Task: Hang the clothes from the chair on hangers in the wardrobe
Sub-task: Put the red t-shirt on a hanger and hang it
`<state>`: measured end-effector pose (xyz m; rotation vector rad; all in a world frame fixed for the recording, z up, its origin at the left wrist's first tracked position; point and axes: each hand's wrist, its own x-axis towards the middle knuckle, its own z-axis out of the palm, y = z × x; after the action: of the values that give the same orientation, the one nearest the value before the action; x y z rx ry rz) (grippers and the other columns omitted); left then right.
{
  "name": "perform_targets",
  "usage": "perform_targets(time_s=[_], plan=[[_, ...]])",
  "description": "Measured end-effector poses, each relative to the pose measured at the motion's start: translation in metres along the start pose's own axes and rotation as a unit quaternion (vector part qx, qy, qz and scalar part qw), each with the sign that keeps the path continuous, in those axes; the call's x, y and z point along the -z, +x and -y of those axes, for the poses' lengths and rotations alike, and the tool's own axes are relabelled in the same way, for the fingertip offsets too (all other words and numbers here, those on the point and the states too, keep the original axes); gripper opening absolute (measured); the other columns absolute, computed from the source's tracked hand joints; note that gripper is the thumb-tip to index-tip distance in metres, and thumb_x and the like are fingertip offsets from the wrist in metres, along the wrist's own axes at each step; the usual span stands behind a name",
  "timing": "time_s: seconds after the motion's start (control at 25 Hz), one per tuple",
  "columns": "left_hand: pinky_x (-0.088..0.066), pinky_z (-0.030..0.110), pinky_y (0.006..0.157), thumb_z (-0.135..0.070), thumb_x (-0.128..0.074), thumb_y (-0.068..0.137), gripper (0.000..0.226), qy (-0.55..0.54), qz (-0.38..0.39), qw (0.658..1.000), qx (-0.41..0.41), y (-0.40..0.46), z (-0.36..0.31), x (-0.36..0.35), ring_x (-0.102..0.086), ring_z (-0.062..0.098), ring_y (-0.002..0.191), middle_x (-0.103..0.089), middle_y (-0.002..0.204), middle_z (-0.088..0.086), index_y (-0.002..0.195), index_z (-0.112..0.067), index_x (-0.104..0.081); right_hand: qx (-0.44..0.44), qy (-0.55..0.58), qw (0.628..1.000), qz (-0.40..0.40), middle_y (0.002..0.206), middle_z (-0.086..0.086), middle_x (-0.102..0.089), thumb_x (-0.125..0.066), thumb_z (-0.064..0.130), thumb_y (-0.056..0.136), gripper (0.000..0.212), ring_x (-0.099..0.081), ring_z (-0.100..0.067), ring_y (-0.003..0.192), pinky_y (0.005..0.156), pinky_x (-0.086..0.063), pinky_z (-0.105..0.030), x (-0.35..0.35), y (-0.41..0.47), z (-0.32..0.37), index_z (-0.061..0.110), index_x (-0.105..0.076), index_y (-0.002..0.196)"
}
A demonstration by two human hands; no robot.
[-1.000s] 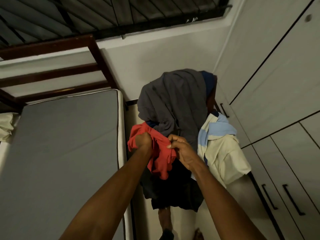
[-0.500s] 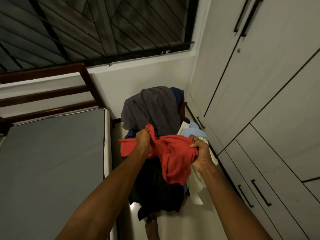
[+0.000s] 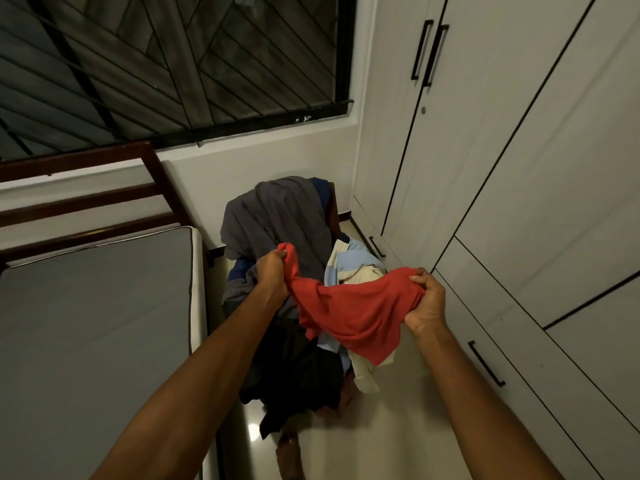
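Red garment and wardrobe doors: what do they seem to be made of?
Red garment: soft matte fabric, probably a knit like cotton; it bunches and drapes between the hands. Wardrobe doors: flat white panels with faint grain lines, likely laminated board, though the look leaves it open; black bar handles, possibly metal.

Both hands hold a red garment [image 3: 349, 317] spread between them above the chair [image 3: 333, 206]. The left hand [image 3: 273, 271] grips one bunched end, the right hand [image 3: 426, 299] grips the other, and the cloth sags between. Beneath it the chair is heaped with clothes: a grey one [image 3: 277, 216] over the back, a cream and light-blue one [image 3: 353, 265], dark ones lower. The bed [image 3: 93, 323] lies left, the wardrobe [image 3: 519, 168] right, its doors closed.
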<state>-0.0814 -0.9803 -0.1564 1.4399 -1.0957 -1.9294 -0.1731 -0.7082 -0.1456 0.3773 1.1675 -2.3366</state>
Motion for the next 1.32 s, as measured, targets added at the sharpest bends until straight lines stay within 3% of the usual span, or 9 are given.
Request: perform_targets(time_s=[0.24,0.4,0.52,0.64,0.72,0.84,0.92,1.04,1.32], plan=[[-0.052,0.039,0.083,-0.011,-0.069,0.086,0.008,0.140,-0.016,0.987,-0.078,-0.033,-0.008,0.001,-0.061,0.030,0.091,-0.064,0.088,0.012,0.083,-0.006,-0.064,0.046,-0.024,0.999,-0.007,0.081,-0.003,-0.070,-0.059,0.008,0.091,0.020,-0.067,-0.020,0.073,0.072,-0.054,-0.031,-0.001,-0.014,0.029,0.020,-0.066,0.076],[-0.051,0.035,0.087,-0.010,-0.080,0.075,0.066,0.329,0.038,0.923,-0.196,-0.044,0.001,-0.005,-0.056,0.022,0.103,-0.053,0.119,0.008,0.135,-0.009,-0.051,0.078,-0.043,0.996,0.002,0.079,-0.003,-0.065,-0.066,0.005,0.091,0.019,-0.062,-0.015,0.070,0.069,-0.053,-0.028,-0.019,-0.021,0.028,0.017,-0.062,0.077],[-0.054,0.036,0.094,-0.012,-0.082,0.064,0.065,0.394,0.197,0.846,-0.301,-0.053,0.009,-0.019,-0.061,0.022,0.112,-0.060,0.124,0.003,0.126,-0.017,-0.062,0.094,0.020,0.995,-0.019,0.075,-0.003,-0.060,-0.065,0.000,0.091,0.021,-0.056,-0.015,0.071,0.070,-0.051,-0.028,-0.037,-0.021,0.021,0.015,-0.062,0.076],[-0.057,0.035,0.096,-0.021,-0.089,0.065,0.067,0.390,0.420,0.780,-0.251,-0.078,0.012,-0.035,-0.061,0.008,0.114,-0.062,0.124,-0.012,0.126,-0.024,-0.060,0.099,0.026,0.995,-0.017,0.073,-0.002,-0.061,-0.065,0.000,0.093,0.018,-0.058,-0.013,0.069,0.069,-0.055,-0.028,-0.050,-0.027,0.014,0.013,-0.061,0.081],[-0.057,0.026,0.090,-0.030,-0.094,0.065,0.078,0.411,0.471,0.724,-0.291,-0.092,0.020,-0.043,-0.061,0.006,0.109,-0.061,0.123,-0.009,0.132,-0.020,-0.056,0.101,0.009,0.995,-0.022,0.075,-0.002,-0.064,-0.067,0.003,0.093,0.015,-0.061,-0.014,0.071,0.070,-0.056,-0.032,-0.058,-0.035,0.007,0.013,-0.062,0.082],[-0.046,0.015,0.071,-0.018,-0.078,0.076,0.053,0.418,0.430,0.713,-0.364,-0.100,0.027,-0.051,-0.060,0.016,0.090,-0.061,0.102,-0.001,0.123,-0.003,-0.061,0.133,0.006,0.990,-0.035,0.081,-0.005,-0.063,-0.068,-0.002,0.090,0.020,-0.061,-0.017,0.080,0.076,-0.057,-0.035,-0.065,-0.044,0.000,0.010,-0.060,0.077],[-0.033,0.023,0.063,-0.007,-0.057,0.078,0.028,0.440,0.411,0.693,-0.397,-0.099,0.021,-0.049,-0.055,0.021,0.079,-0.060,0.086,0.004,0.103,0.002,-0.067,0.161,-0.002,0.986,-0.044,0.081,-0.008,-0.063,-0.072,-0.005,0.086,0.024,-0.063,-0.019,0.080,0.074,-0.058,-0.034,-0.062,-0.051,-0.002,0.009,-0.058,0.072],[-0.028,0.027,0.064,0.000,-0.049,0.072,0.024,0.487,0.410,0.641,-0.429,-0.089,0.009,-0.044,-0.060,0.033,0.080,-0.069,0.082,0.018,0.086,0.000,-0.069,0.174,-0.025,0.980,-0.097,0.074,-0.009,-0.066,-0.077,-0.005,0.081,0.029,-0.066,-0.019,0.066,0.066,-0.059,-0.032,-0.049,-0.061,-0.005,0.009,-0.056,0.068],[-0.036,0.035,0.061,-0.009,-0.046,0.074,0.022,0.508,0.353,0.616,-0.488,-0.069,-0.027,-0.032,-0.060,0.037,0.074,-0.059,0.069,0.011,0.057,-0.019,-0.037,0.195,-0.163,0.949,-0.185,0.075,-0.004,-0.059,-0.070,0.021,0.095,0.022,-0.055,-0.018,0.070,0.067,-0.050,-0.032,0.004,-0.063,-0.015,0.015,-0.058,0.078]])
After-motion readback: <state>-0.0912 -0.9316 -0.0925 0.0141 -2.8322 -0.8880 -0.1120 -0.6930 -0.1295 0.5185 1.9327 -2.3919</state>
